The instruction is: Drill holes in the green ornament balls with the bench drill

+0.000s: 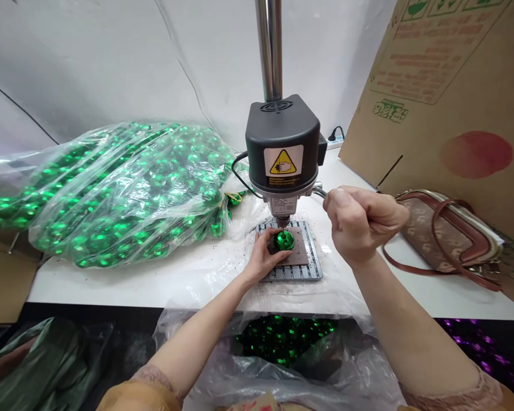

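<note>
A small black drill press [283, 149] stands on the white table [154, 282], its steel column rising behind it. My left hand [263, 258] grips a shiny green ball [284, 240] on a brown pad on the ribbed base plate [312, 268], right under the drill tip. My right hand [360, 222] is closed around the press's metal lever [319, 192] at the machine's right side.
A big clear bag of green balls [111, 194] lies on the table's left. Another open bag of green balls [282, 339] sits below the front edge. A brown handbag [449, 234] and a leaning cardboard sheet [454, 97] are at the right. A socket strip is behind.
</note>
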`<action>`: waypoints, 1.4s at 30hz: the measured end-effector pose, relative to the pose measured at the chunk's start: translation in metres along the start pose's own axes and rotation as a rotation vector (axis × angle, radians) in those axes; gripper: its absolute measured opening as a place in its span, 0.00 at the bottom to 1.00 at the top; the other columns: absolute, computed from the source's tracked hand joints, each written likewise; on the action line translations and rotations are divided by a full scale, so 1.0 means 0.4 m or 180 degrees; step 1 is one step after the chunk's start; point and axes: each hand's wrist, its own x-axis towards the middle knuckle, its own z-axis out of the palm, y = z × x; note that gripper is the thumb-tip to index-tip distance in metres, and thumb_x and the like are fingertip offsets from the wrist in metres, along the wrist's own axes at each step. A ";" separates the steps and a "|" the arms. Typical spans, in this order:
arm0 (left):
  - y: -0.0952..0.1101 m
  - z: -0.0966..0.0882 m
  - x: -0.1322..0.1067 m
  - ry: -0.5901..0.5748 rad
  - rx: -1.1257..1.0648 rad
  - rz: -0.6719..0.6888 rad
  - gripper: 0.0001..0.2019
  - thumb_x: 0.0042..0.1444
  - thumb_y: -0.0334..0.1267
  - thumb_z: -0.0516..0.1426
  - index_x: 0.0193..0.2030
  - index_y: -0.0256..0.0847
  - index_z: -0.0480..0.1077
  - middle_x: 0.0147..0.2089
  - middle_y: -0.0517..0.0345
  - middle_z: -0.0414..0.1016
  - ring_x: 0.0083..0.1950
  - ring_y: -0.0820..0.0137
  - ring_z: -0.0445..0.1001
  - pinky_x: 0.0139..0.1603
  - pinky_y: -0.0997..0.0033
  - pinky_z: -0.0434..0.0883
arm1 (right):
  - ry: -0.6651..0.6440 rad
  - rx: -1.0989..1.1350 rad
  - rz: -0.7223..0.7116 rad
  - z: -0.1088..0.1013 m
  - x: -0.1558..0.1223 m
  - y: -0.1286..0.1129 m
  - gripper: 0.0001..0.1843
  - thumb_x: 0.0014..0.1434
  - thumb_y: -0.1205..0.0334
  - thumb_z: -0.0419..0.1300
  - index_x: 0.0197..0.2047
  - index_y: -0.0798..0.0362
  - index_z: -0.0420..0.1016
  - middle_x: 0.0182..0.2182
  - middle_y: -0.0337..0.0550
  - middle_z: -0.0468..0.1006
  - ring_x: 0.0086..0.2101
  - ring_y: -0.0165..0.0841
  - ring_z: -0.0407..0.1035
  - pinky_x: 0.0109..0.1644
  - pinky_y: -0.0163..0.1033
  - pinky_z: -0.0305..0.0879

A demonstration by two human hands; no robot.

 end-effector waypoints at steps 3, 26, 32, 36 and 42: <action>0.002 0.000 -0.001 0.0020 -0.0087 -0.0042 0.26 0.43 0.42 0.72 0.50 0.44 0.71 0.52 0.52 0.76 0.60 0.52 0.71 0.68 0.45 0.61 | 0.0037 0.0065 -0.0155 -0.003 -0.011 0.011 0.25 0.58 0.70 0.58 0.16 0.55 0.47 0.14 0.31 0.51 0.16 0.20 0.49 0.21 0.36 0.45; 0.001 0.005 -0.001 0.0130 0.0210 0.0017 0.26 0.45 0.43 0.70 0.51 0.43 0.70 0.51 0.51 0.75 0.57 0.56 0.73 0.61 0.53 0.67 | 0.0127 -0.0004 0.0413 0.011 0.038 -0.016 0.25 0.58 0.69 0.60 0.14 0.54 0.52 0.13 0.31 0.51 0.16 0.20 0.49 0.21 0.36 0.44; 0.074 -0.003 -0.119 0.0147 0.0996 0.0309 0.24 0.49 0.49 0.67 0.48 0.41 0.68 0.47 0.51 0.73 0.49 0.61 0.73 0.49 0.61 0.70 | 0.0135 0.0109 0.0846 0.036 0.123 -0.024 0.25 0.57 0.67 0.62 0.14 0.53 0.55 0.10 0.30 0.56 0.13 0.19 0.50 0.18 0.35 0.43; 0.087 -0.013 -0.251 -0.1573 0.1779 0.1225 0.29 0.47 0.62 0.65 0.48 0.42 0.69 0.41 0.53 0.74 0.44 0.61 0.71 0.45 0.63 0.68 | 0.0178 0.0247 0.0833 0.036 0.117 -0.022 0.24 0.57 0.69 0.61 0.14 0.52 0.55 0.10 0.30 0.56 0.13 0.20 0.50 0.17 0.35 0.42; 0.049 -0.087 -0.169 -0.1358 0.2163 0.1347 0.17 0.62 0.50 0.57 0.50 0.41 0.69 0.43 0.50 0.76 0.47 0.62 0.72 0.50 0.63 0.69 | 0.0190 0.0109 0.0754 0.036 0.111 -0.027 0.24 0.57 0.69 0.60 0.14 0.53 0.55 0.10 0.30 0.56 0.14 0.20 0.49 0.20 0.37 0.42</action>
